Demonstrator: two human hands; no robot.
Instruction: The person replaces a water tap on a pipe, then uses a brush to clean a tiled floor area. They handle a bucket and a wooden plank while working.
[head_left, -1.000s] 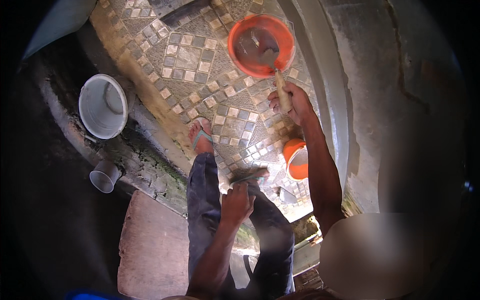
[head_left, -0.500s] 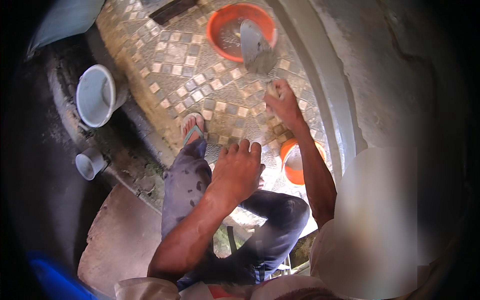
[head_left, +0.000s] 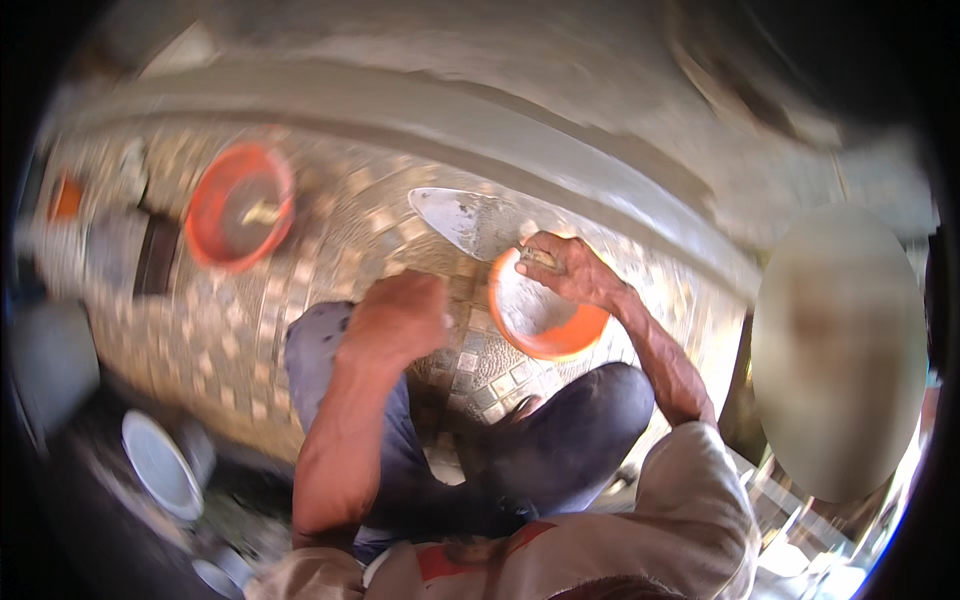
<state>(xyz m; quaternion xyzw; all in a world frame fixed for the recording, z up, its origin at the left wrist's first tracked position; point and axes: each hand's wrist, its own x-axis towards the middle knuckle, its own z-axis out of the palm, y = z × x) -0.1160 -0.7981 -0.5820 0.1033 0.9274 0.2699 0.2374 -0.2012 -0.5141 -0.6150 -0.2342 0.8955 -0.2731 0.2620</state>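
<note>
My right hand [head_left: 570,268] is wrapped round the handle of a trowel, right over an orange bucket [head_left: 565,345]. The pointed trowel blade [head_left: 462,218] reaches out to the left past the bucket's rim, with wet grey mortar smeared on the part nearest the handle. Pale grey powdery material [head_left: 530,305] lies inside the bucket. My left hand [head_left: 400,312] hovers above my left knee, apart from the bucket; its fingers are smeared by motion.
An orange basin [head_left: 205,245] holding greyish water and a yellowish object stands on the mosaic-tiled floor at left. A low grey ledge [head_left: 420,115] runs along the far side. A white bucket [head_left: 160,465] is at lower left. Beside the basin lies a dark bar [head_left: 157,255].
The view has swung round to the right. My right hand has brought the trowel from near the orange basin to the orange bucket. My left hand is still near my knee.
</note>
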